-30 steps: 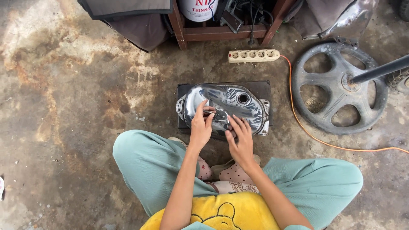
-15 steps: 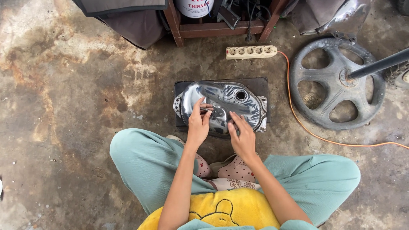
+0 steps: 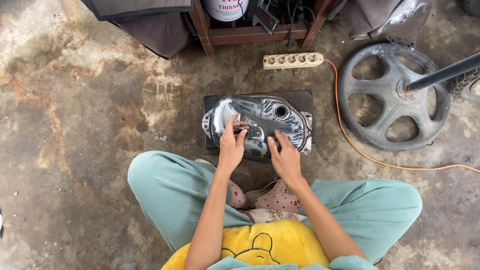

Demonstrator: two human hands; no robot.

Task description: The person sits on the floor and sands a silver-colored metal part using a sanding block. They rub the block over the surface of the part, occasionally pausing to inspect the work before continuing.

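A person sits cross-legged on the stained concrete floor (image 3: 75, 150). The left hand (image 3: 231, 145) lies on the shiny silver metal tank (image 3: 260, 122), fingers close together and pressing something small I cannot make out. The right hand (image 3: 286, 157) rests flat on the tank's near edge, fingers together. The tank sits on a dark square mat (image 3: 300, 100) just in front of the knees. Farther off lie a cream power strip (image 3: 293, 60) and a grey spoked wheel (image 3: 395, 97).

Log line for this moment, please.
left hand: on metal tank | right hand: on tank's near edge | tank: on dark mat
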